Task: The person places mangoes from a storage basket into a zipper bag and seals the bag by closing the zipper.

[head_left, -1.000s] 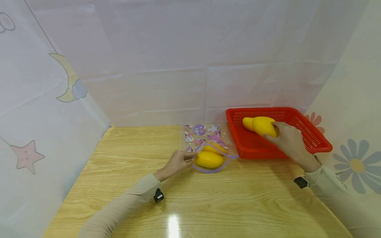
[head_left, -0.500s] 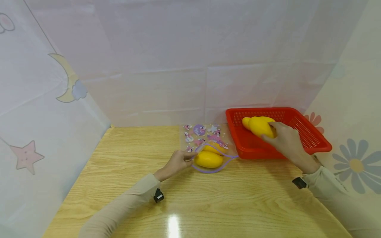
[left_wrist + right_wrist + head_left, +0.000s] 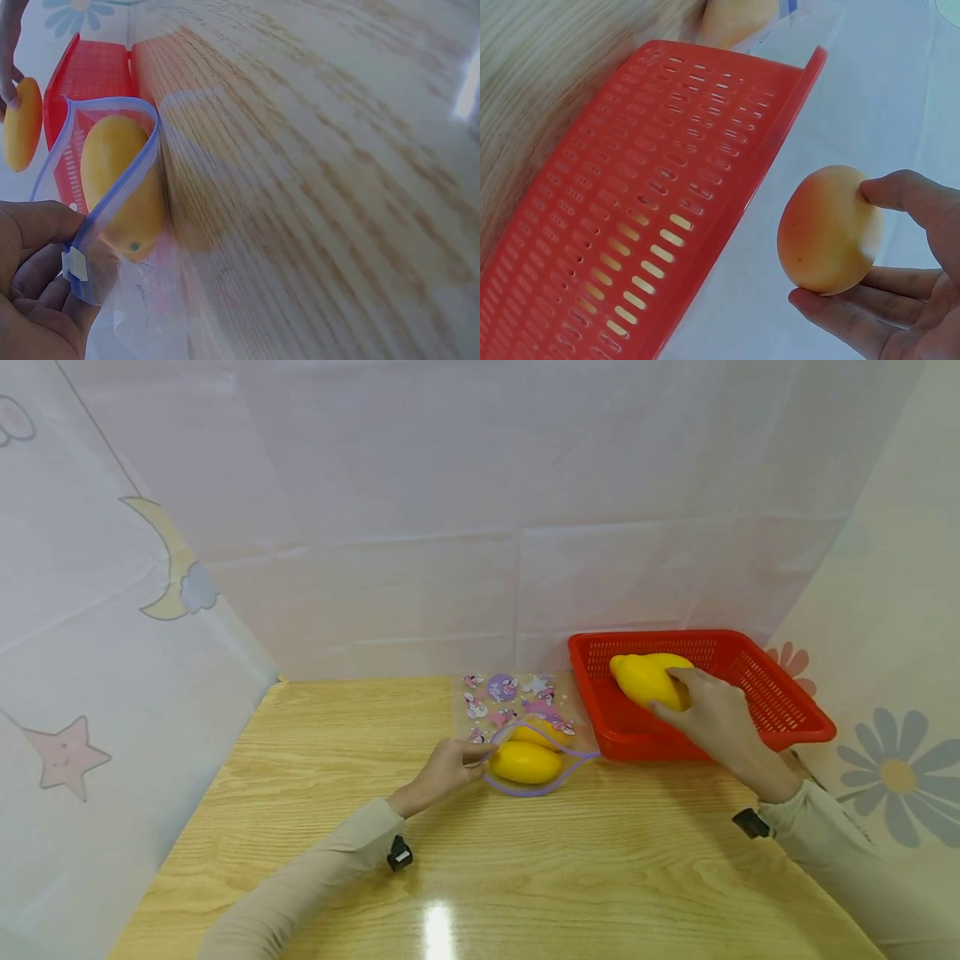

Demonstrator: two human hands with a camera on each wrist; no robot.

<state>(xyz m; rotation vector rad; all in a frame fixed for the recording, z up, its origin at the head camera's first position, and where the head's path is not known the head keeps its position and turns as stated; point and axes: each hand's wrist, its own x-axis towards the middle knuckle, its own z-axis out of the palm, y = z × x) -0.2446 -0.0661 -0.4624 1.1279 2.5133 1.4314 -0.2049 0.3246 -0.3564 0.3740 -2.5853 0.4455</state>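
My right hand (image 3: 716, 718) grips a yellow mango (image 3: 648, 682) between thumb and fingers. In the right wrist view this mango (image 3: 825, 232) is held above the rim of the red basket (image 3: 641, 187). More yellow mango (image 3: 681, 660) shows behind it inside the basket. My left hand (image 3: 446, 770) pinches the purple-edged mouth of a clear printed zip bag (image 3: 504, 687), beside its white slider (image 3: 75, 264). The bag's mouth gapes, with two mangoes inside; the front mango (image 3: 527, 762) lies at the opening, and the other mango (image 3: 546, 732) is behind it, partly covered by the printed film.
The bag lies on a wooden table (image 3: 360, 718), its right corner close to the basket's (image 3: 660, 748) left front corner. A pale sheet (image 3: 390, 602) hangs along the table's back edge, and patterned sheets (image 3: 900, 710) stand at both sides.
My right hand has moved slightly left with the mango, over the basket. My left hand and the bag have stayed in place.
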